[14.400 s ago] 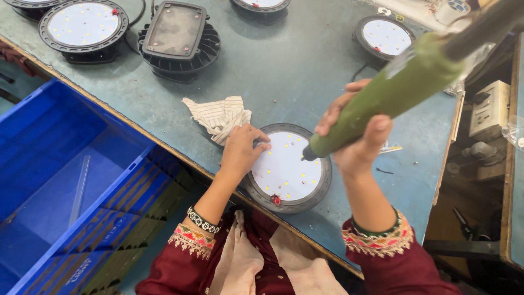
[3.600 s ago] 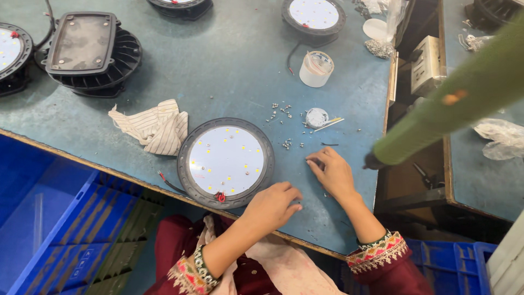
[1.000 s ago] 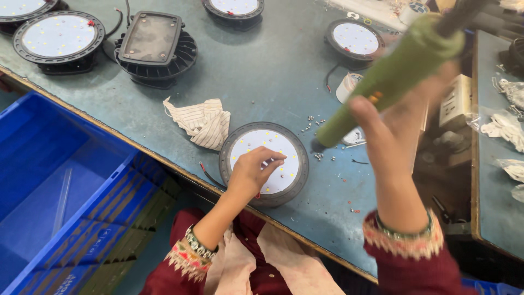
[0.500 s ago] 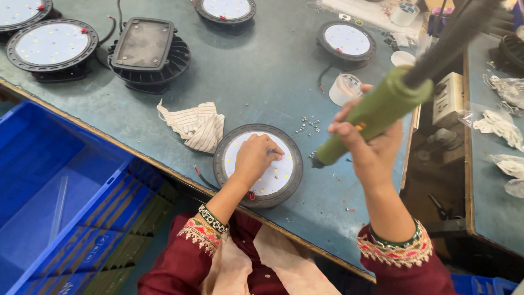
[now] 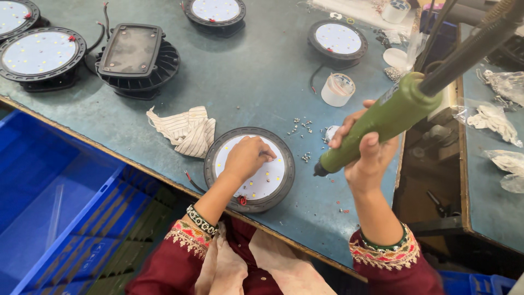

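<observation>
A round black lamp with a white board of small lights (image 5: 266,180) lies near the table's front edge. My left hand (image 5: 246,158) rests on the white board, fingers pinched together near its upper right; whether something small is between them I cannot tell. My right hand (image 5: 367,152) grips a green powered screwdriver (image 5: 382,123) that hangs from a dark cable, tilted, with its tip just right of the lamp's rim. Small loose screws (image 5: 302,129) lie scattered on the table between the lamp and the screwdriver.
A striped cloth (image 5: 184,130) lies left of the lamp. Further lamps (image 5: 39,54) (image 5: 337,39) and an upturned black housing (image 5: 136,57) stand at the back. A tape roll (image 5: 338,89) sits behind the screws. A blue crate (image 5: 54,196) is below the table's left edge.
My right hand has brought the screwdriver lower and closer to the lamp's right rim. My left hand stays on the white board, shifted slightly toward its upper right.
</observation>
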